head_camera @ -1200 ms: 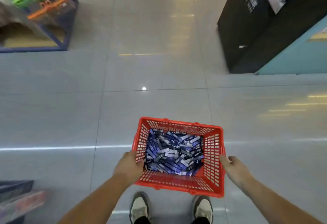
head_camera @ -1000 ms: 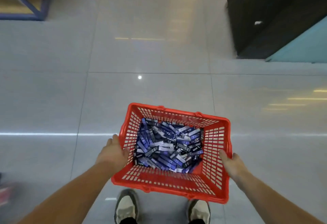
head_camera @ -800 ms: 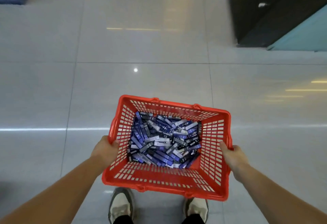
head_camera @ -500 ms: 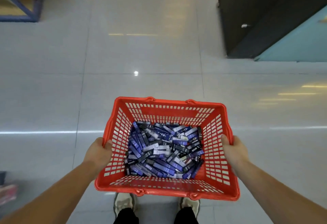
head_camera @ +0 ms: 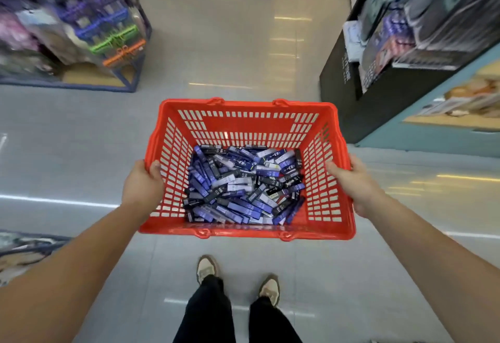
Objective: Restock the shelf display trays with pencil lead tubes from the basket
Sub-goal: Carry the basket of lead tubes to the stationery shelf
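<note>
Basket (head_camera: 244, 123) raised closer | 2 hands gripping rims | tubes (head_camera: 243, 188) uncountable

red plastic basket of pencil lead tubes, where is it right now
In the head view the red plastic basket sits centre frame, held above the grey tiled floor between the left hand and right hand.

The red plastic basket (head_camera: 244, 123) has slotted, perforated walls and is carried level above the floor. Its bottom is covered by a loose, unsorted pile of pencil lead tubes (head_camera: 243, 188): slim, flat blue, purple and black cases, several marked "HB 0.5", lying crosswise over one another.
</note>
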